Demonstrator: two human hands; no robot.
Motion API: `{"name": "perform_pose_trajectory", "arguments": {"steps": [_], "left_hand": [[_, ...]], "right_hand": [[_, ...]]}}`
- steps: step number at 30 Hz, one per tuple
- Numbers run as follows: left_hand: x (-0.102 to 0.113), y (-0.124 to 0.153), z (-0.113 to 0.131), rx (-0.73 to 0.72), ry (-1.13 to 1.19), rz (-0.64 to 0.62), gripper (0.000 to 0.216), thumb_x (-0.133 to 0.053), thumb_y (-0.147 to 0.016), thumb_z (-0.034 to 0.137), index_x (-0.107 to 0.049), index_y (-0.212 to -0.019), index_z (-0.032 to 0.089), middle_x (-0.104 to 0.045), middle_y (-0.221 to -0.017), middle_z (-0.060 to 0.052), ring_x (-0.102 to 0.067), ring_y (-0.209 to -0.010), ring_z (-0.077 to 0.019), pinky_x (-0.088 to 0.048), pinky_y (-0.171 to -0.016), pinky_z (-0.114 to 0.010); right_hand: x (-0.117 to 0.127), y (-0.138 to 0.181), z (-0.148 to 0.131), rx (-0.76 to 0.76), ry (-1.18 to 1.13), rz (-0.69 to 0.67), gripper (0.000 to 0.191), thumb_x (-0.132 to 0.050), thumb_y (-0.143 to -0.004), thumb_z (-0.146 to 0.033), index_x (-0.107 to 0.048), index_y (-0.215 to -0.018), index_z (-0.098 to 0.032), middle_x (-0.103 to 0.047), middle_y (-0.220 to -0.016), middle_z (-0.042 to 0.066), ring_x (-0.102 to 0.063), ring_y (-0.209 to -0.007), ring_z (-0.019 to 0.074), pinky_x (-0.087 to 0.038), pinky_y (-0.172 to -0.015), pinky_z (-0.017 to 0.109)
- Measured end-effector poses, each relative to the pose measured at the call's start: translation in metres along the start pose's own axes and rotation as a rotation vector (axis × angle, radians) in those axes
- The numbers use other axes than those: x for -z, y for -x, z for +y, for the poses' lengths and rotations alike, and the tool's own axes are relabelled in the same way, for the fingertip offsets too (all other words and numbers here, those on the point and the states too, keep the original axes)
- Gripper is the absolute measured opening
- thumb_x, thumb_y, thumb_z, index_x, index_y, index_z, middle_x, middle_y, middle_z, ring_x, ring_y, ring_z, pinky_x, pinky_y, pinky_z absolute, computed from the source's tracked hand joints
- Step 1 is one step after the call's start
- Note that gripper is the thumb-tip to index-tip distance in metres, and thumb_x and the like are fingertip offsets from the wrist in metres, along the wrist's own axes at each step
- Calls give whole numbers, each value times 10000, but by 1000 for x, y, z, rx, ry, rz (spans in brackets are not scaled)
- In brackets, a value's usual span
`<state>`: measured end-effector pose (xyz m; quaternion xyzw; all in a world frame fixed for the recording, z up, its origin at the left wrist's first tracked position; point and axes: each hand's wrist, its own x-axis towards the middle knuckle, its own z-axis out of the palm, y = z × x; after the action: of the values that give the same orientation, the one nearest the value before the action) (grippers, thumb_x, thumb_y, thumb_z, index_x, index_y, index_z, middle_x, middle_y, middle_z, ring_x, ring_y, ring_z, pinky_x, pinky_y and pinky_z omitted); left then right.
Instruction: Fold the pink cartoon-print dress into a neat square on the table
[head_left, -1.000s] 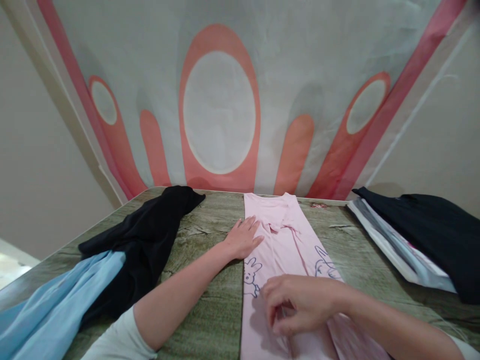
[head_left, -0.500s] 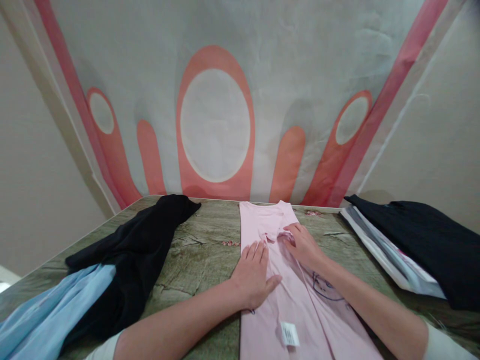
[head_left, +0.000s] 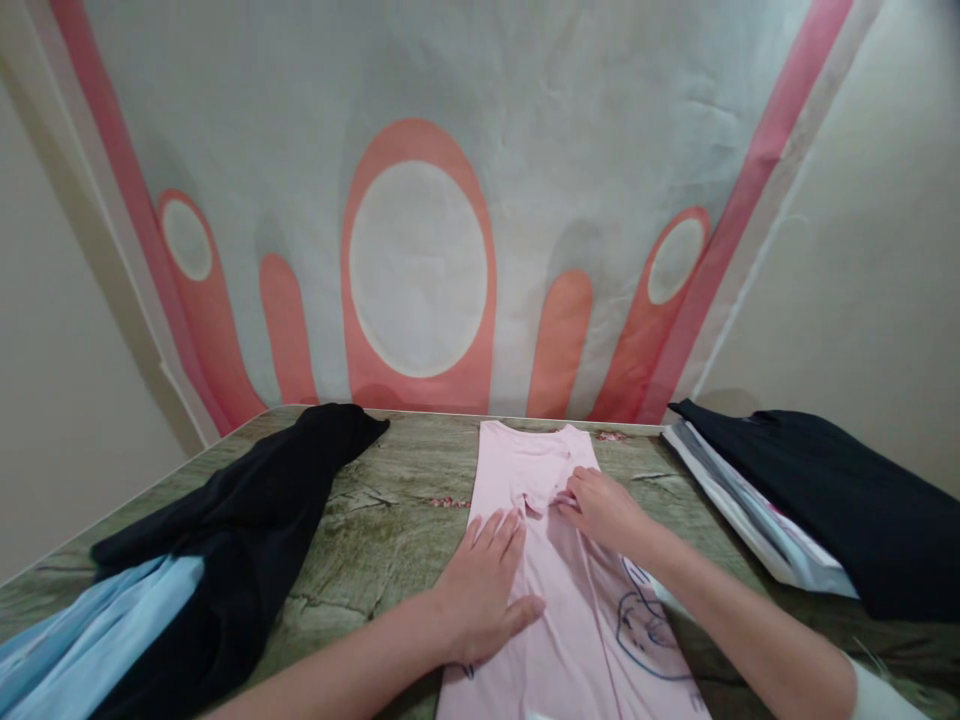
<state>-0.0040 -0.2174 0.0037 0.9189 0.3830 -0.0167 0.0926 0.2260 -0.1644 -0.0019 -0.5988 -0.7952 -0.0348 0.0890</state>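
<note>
Pink garment (head_left: 562, 620) with dark line drawing (head_left: 651, 632)

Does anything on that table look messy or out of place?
The black garment and light blue cloth on the left lie rumpled together, unlike the flat stack on the right. The pink garment also looks bunched near the right hand. Nothing looks spilled.

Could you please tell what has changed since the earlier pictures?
The right hand moved forward along the pink shirt and now seems to pinch it below the neckline. The left hand moved back slightly, and still lies on the shirt's left side. The black garment, light blue garment and folded clothing stack stayed put.
</note>
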Motion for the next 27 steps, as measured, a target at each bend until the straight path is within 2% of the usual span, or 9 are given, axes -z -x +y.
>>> {"name": "perform_pose_trajectory", "arguments": {"steps": [2,5,8,12,15,21,27], "left_hand": [[3,1,-2,-13,49,-21,739,-207,-875,609,-143,-1427,122,-78,-1487,-119,-20,-1361,-278,-92,-1098,-450],[5,-13,-13,-7,102,78,695,-211,-896,559,-137,-1427,117,-99,-1486,-116,-62,-1364,-238,-129,-1105,-396],[5,-48,-30,20,111,211,680,-230,-902,532,-175,-1414,87,-147,-1476,-127,-93,-1362,-215,-149,-1105,-361],[1,-102,-53,102,106,195,631,-142,-927,477,-222,-1395,62,-206,-1459,-141,-158,-1351,-209,-178,-1088,-360],[-6,-125,-61,140,51,210,605,-120,-931,464,-229,-1394,91,-208,-1461,-130,-164,-1349,-209,-168,-1082,-387],[-18,-130,-60,145,-42,260,625,-89,-924,501,-239,-1391,113,-190,-1469,-116,-147,-1352,-208,-127,-1085,-403],[-17,-128,-59,150,-32,271,650,-70,-916,528,-232,-1395,119,-193,-1469,-111,-153,-1351,-206,-129,-1084,-391]], "right_hand": [[0,0,-4,40,-33,46,168,-510,-800,-258,-618,-856,-141,-593,-905,107,-531,-899,221,-382,-799,304],[-3,-1,-6,95,-142,89,171,-504,-785,-178,-622,-907,-157,-598,-931,91,-525,-923,201,-384,-815,290],[-4,-3,-5,119,-224,86,186,-497,-783,-146,-641,-897,-178,-610,-931,77,-534,-910,188,-392,-809,286],[-6,-6,-1,143,-278,101,203,-503,-776,-136,-660,-897,-180,-609,-966,76,-535,-915,183,-401,-811,287],[-8,-7,3,188,-289,104,193,-503,-788,-148,-666,-888,-171,-605,-982,77,-534,-912,177,-409,-808,280],[-3,-11,3,291,-141,32,203,-476,-839,-188,-679,-849,-174,-604,-909,73,-529,-866,176,-415,-784,287],[1,-17,-12,274,-2,97,176,-497,-802,-149,-672,-813,-158,-588,-891,108,-497,-893,216,-408,-783,326]]}}
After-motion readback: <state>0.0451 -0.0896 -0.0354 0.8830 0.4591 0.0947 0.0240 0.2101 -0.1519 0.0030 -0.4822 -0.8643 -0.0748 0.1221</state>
